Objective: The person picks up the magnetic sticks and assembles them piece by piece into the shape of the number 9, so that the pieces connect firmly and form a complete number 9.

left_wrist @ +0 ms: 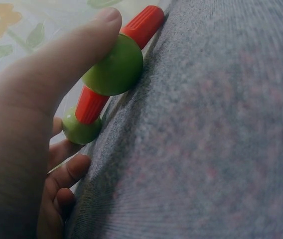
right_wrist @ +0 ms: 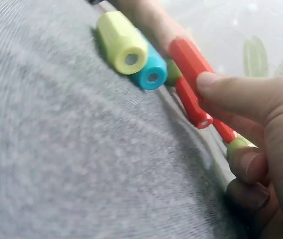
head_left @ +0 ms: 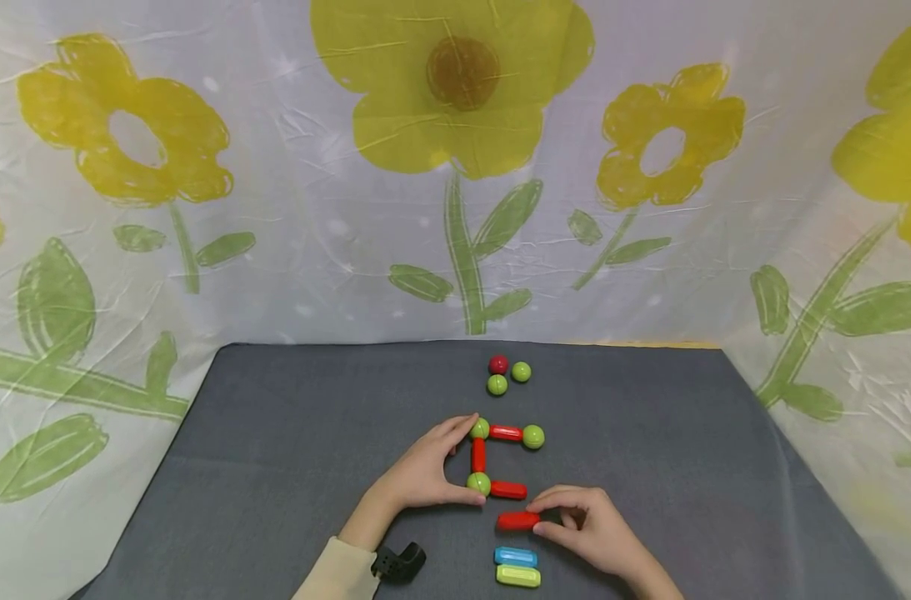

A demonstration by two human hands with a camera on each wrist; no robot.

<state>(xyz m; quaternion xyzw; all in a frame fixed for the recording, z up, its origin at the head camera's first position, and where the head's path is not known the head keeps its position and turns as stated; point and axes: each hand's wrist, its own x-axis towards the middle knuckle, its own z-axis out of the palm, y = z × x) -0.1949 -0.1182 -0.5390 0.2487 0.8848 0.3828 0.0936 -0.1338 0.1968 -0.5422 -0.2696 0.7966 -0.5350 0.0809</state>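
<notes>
On the dark table lies a magnetic ball-and-rod build of green balls and red rods, open on its right side. My left hand (head_left: 423, 468) spans its left edge, thumb against the near green ball (head_left: 479, 483) and fingertips at the far green ball (head_left: 480, 428). A red rod (head_left: 478, 456) joins these two balls. From the far ball another rod (head_left: 506, 433) runs right to a third green ball (head_left: 533, 437); from the near one a rod (head_left: 509, 490) ends bare. Just nearer me, my right hand (head_left: 586, 527) pinches a loose red rod (right_wrist: 189, 62) between thumb and fingers.
A blue rod (head_left: 515, 557) and a yellow-green rod (head_left: 518, 576) lie side by side at the near edge. Towards the back sit a red ball (head_left: 498, 365) and two green balls (head_left: 521, 372). A flower-printed sheet (head_left: 290, 275) hangs behind the table.
</notes>
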